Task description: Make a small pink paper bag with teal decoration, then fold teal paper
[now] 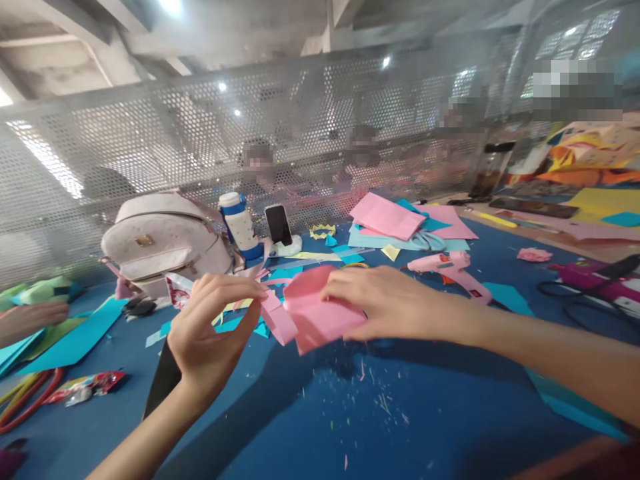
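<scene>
A folded pink paper piece [313, 313] hangs just above the blue table [350, 413], held between both hands. My left hand [210, 333] pinches its narrow left flap with fingertips pressed together. My right hand [385, 303] grips the wider right side, fingers closed over the top edge. Small paper scraps lie on the table right below the piece.
A white backpack [160, 243], a bottle [241, 227] and a propped phone [279, 225] stand behind. Pink and teal sheets [395, 217], a pink glue gun [450, 267] and black scissors [580, 293] lie to the right. Another person's hand [30, 320] rests at far left.
</scene>
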{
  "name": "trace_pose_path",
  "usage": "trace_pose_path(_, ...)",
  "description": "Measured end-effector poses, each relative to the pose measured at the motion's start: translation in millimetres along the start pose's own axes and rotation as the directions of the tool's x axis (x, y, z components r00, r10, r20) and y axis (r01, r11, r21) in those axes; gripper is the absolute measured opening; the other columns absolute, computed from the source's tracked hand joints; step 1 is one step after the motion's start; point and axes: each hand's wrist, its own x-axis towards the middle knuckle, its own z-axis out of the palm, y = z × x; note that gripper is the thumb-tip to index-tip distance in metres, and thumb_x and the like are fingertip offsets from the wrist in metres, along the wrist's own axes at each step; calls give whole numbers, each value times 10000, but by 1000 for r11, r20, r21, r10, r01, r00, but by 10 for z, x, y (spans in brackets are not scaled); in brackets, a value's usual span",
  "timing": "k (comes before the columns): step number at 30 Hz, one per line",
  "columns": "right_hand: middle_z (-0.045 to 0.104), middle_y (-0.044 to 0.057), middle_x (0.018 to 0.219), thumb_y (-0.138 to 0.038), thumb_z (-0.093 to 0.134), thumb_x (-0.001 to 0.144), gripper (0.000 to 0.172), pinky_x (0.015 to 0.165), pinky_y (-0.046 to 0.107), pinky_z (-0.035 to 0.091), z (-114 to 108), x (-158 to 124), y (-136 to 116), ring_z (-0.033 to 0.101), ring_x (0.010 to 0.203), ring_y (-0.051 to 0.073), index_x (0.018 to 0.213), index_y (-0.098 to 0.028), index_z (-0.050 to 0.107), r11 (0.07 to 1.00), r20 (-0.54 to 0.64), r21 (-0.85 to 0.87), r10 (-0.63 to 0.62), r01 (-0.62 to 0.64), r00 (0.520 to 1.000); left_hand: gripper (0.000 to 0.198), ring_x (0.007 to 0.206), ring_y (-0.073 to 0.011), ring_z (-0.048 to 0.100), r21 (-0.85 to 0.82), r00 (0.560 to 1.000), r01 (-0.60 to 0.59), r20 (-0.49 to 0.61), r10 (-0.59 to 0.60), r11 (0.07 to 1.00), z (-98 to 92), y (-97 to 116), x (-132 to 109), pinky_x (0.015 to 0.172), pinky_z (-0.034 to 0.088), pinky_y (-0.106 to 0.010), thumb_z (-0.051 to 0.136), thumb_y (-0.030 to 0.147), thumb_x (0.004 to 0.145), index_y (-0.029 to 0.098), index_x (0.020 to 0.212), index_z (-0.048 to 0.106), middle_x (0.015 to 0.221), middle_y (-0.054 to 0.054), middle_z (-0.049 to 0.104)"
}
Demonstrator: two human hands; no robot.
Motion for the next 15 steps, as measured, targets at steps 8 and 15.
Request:
trace_pose_path(8,605,106,1057,-299,703,810,337,636,307,405,431,429,422,556,957,258,1085,-144,587,922,-220,-298,185,-247,958,232,793,-164,623,-31,963,-93,250,98,995,215,96,-246,729,439,-340,639,7,793,214,898,652,856,-3,704)
trace_pose_path(15,594,118,1149,-207,663,820,393,708,321,446,592,575,590,551,1043,266,1191,-140,550,961,-204,-177,177,-214,963,220,748,-145,604,-17,915,-53,399,56,998,366,31,-528,685,393,-322,568,40,861,246,909,630,864,12,721)
